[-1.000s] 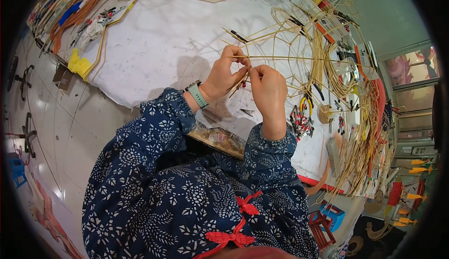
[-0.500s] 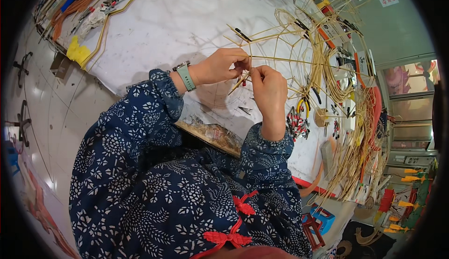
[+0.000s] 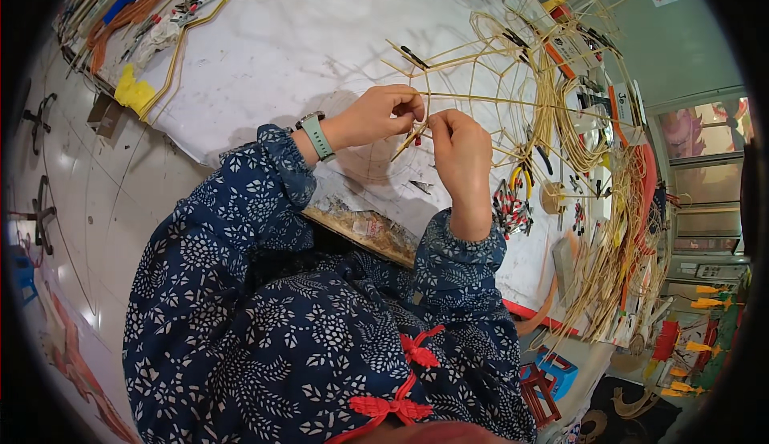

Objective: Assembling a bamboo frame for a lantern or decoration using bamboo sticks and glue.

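A light frame of thin bamboo strips (image 3: 493, 100) stretches rightward from my hands over the white-covered table, with black clips (image 3: 413, 57) on some of its joints. My left hand (image 3: 372, 119), wearing a watch with a pale green strap, is closed at the near end of the frame, thumb and fingers pinched at a joint. Close beside it, my right hand (image 3: 463, 147) pinches the same end between thumb and curled forefinger. A short strip end (image 3: 400, 150) points down toward me below the fingers, with a small red spot next to it. Whatever lies between the fingertips is too small to make out.
Red-handled clips (image 3: 510, 210) and yellow-handled pliers (image 3: 522, 179) lie right of my right hand. Bundled bamboo strips (image 3: 609, 284) pile along the table's right side. A small metal clip (image 3: 421, 187) lies nearer me. Yellow material (image 3: 133, 91) and more tools sit at the left edge.
The left fingertips have shifted slightly at the joint, a little apart from the upright strip. The right hand keeps its pinch in nearly the same place.
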`<state>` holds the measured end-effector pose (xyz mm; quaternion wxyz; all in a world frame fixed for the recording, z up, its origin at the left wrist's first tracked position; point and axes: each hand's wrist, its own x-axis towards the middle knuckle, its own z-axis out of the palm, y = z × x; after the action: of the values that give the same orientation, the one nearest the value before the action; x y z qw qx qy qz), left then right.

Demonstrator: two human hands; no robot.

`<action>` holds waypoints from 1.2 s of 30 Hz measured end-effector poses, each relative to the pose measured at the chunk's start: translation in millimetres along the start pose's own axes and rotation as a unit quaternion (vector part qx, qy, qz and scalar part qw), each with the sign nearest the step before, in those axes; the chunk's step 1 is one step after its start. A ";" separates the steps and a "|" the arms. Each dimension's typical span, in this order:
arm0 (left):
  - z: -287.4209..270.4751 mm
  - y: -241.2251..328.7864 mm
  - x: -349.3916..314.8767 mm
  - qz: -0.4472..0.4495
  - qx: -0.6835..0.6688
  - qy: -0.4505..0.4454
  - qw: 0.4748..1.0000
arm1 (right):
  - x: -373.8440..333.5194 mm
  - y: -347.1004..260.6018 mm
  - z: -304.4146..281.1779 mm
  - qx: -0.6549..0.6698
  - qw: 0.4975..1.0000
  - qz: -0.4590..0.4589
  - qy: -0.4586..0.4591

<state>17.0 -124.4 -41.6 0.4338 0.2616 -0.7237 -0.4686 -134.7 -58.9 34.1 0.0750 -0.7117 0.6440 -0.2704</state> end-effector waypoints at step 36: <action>5.4 55.2 -16.7 -0.220 -0.192 0.007 0.956 | -10.3 11.5 12.9 0.121 0.976 -0.104 0.149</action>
<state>22.0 -85.5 0.9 0.3671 0.3291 -0.5417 -0.6808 -138.8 -54.0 15.0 0.0354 -0.7122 0.5328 -0.4558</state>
